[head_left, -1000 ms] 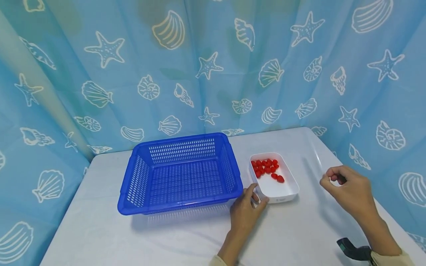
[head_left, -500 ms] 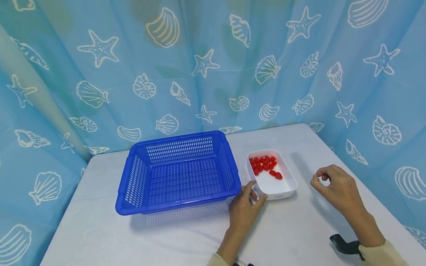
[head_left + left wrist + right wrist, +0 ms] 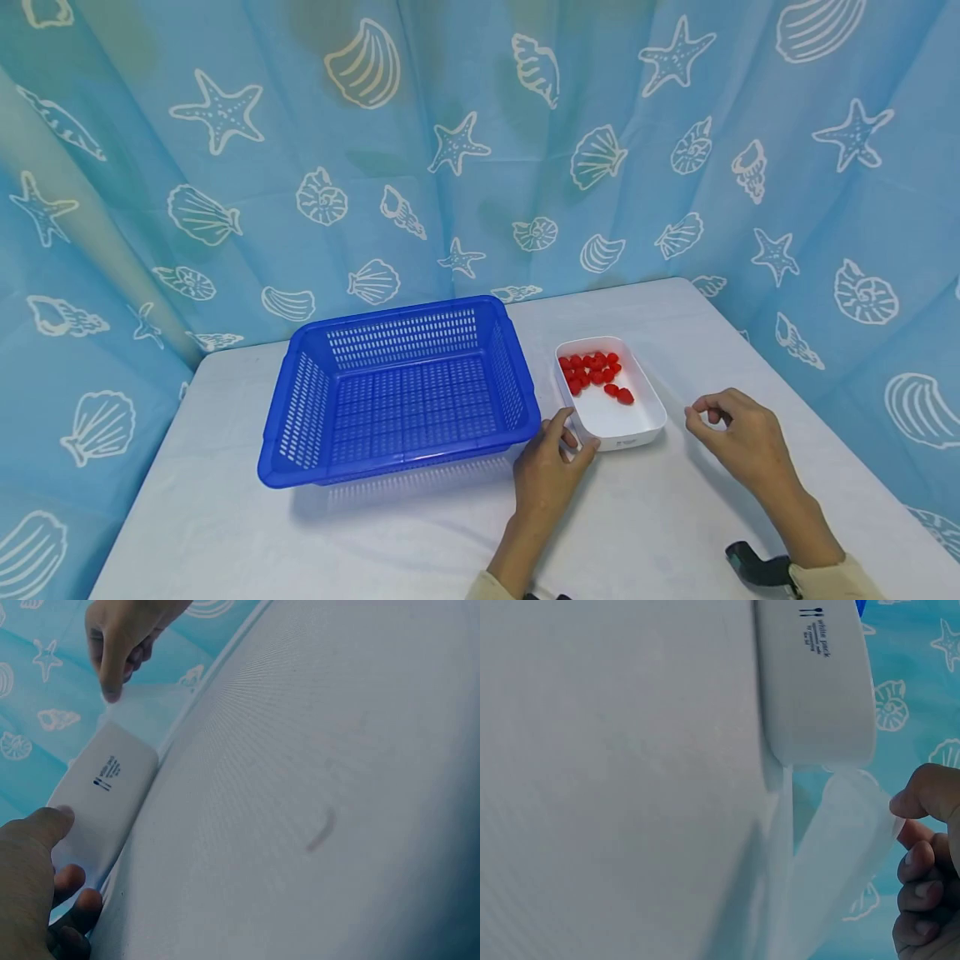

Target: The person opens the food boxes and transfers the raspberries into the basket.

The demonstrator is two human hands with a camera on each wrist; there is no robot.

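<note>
A white plastic food container (image 3: pixel 626 421) holds several small red berry-like pieces (image 3: pixel 595 368) gathered at its far left end. My left hand (image 3: pixel 547 475) holds the container's near left corner, thumb on the front wall (image 3: pixel 105 772) and fingers by the side. To the right of the container, my right hand (image 3: pixel 742 437) pinches the edge of a clear, thin plastic lid (image 3: pixel 844 832) between thumb and forefinger. The lid stands tilted beside the container and is barely visible in the head view. In the left wrist view, the right hand (image 3: pixel 127 637) hangs above the container's far end.
Left of the container stands a blue slotted plastic basket (image 3: pixel 405 454), close to my left hand. Both rest on a white-covered table (image 3: pixel 360 550). A blue curtain with shell and starfish prints (image 3: pixel 450 208) hangs behind. A black wrist device (image 3: pixel 757 568) sits at the right cuff.
My right hand has moved left, nearer the container, bringing the clear lid along. The left hand keeps its place at the corner. The head view has shifted slightly.
</note>
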